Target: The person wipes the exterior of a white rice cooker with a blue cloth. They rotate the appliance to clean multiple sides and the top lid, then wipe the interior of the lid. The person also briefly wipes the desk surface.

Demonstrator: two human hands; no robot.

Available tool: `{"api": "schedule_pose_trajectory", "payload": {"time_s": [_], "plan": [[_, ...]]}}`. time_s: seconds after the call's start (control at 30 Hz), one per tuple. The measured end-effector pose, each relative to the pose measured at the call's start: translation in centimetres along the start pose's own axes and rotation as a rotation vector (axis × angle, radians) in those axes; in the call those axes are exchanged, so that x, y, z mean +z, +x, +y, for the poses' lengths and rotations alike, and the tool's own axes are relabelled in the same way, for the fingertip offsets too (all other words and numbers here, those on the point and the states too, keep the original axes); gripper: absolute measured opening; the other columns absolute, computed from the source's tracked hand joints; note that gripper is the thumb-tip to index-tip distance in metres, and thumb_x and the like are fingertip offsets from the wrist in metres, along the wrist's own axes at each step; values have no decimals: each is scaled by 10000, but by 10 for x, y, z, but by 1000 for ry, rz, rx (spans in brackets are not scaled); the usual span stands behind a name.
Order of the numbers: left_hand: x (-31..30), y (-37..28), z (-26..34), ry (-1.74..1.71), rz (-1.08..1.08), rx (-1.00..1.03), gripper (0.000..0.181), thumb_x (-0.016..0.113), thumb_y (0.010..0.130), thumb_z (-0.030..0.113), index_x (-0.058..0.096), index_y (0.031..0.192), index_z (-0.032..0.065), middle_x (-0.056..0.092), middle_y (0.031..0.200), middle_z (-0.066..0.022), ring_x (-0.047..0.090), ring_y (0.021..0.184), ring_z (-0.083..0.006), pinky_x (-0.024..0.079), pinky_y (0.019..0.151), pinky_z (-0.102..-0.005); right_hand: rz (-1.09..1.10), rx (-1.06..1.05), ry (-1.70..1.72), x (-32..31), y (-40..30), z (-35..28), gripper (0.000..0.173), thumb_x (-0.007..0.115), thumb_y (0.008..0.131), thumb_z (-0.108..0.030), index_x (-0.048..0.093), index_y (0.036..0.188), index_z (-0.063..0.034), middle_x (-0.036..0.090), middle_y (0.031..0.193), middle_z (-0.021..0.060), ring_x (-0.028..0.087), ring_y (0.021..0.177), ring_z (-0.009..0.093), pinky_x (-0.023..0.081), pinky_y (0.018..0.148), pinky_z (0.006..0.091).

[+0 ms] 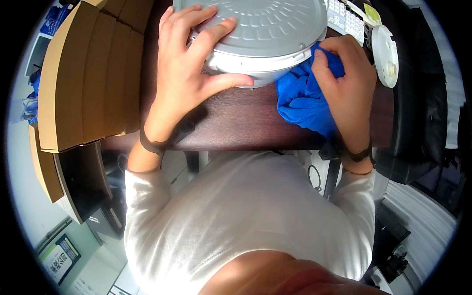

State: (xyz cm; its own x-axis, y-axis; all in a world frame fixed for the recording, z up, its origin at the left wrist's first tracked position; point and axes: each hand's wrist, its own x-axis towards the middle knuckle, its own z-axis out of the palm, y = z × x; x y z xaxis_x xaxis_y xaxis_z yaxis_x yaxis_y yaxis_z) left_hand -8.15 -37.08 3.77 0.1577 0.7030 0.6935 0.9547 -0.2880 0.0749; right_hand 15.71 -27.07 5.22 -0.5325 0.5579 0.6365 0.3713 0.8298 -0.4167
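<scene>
A round white appliance (245,66) with an embossed grey metal disc (273,27) on top stands on the dark wood table (236,121), cut off by the upper picture edge. My left hand (188,55) grips its near left side, fingers spread over the disc's rim and thumb along the white wall below. Bunched in my right hand (344,68) is a blue cloth (304,96), pinched between thumb and fingers against the appliance's right rim. The rest of the cloth hangs in folds onto the tabletop.
Brown cardboard boxes (88,81) stand along the left. At the upper right lie a white keyboard (346,22) and an oval white plastic part (384,55), beside a black padded piece of furniture (416,92). The table's front edge (239,149) runs just before my body.
</scene>
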Motion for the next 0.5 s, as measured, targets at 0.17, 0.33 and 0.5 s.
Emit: {"api": "schedule_pose_trajectory", "payload": {"time_s": [0.17, 0.33, 0.5], "plan": [[3, -2, 0, 1, 20, -4, 834, 823, 542, 605, 676, 1185, 94, 588, 1249, -140, 519, 1205, -339, 311, 1105, -552, -54, -86, 37, -1, -1, -9, 159, 697, 779, -33, 590, 895, -54, 595, 839, 120, 629, 733, 345, 508, 609, 386], [5, -3, 26, 42, 41, -99, 829, 831, 535, 604, 674, 1170, 94, 573, 1186, -139, 516, 1150, -338, 334, 1060, -547, 23, -53, -66, -8, -4, 5, 162, 714, 786, -42, 597, 897, -50, 610, 840, 110, 636, 707, 310, 516, 597, 349], [8, -4, 40, 88, 51, -134, 810, 831, 549, 590, 670, 1166, 90, 565, 1166, -142, 519, 1099, -337, 366, 998, -542, 30, -88, 27, 1, -12, -17, 200, 737, 764, -41, 579, 887, -57, 571, 796, 100, 621, 675, 299, 506, 565, 357]]}}
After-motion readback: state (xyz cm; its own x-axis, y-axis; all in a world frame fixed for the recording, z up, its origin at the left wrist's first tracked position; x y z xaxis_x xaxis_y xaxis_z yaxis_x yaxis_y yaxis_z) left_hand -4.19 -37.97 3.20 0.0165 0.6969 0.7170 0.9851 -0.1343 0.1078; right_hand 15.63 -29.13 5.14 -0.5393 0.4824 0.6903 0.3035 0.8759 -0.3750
